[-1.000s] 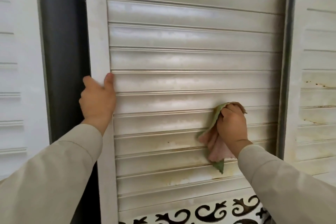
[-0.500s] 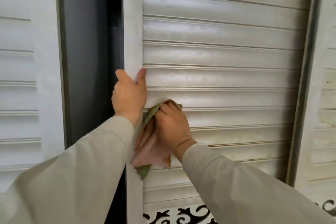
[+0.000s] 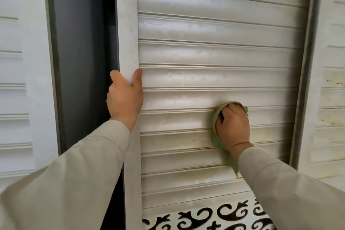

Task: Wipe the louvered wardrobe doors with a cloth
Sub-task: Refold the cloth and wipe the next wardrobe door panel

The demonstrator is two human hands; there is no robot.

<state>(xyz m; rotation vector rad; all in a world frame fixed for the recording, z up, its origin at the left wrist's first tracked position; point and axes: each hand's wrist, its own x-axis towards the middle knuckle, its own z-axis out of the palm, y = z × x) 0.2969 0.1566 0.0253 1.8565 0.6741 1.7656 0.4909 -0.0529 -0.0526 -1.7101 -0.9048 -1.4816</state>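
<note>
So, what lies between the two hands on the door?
In the head view, only bare slats of the door: left hand grips its edge, right hand holds the cloth.

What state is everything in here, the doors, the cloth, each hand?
Middle louvered door: swung open, stained low down.
Cloth: bunched, pressed on a slat.
Left hand: grips the door's edge.
Right hand: grips the cloth.
Right-side door: rust-spotted.

the louvered door (image 3: 214,52) is off-white with yellowish-brown stains on its lower slats. the cloth (image 3: 217,142) is pale green, perhaps pink underneath. both sleeves (image 3: 78,173) are beige. the floor (image 3: 205,216) is white with black scrollwork. the gap (image 3: 82,52) is dark grey.
</note>
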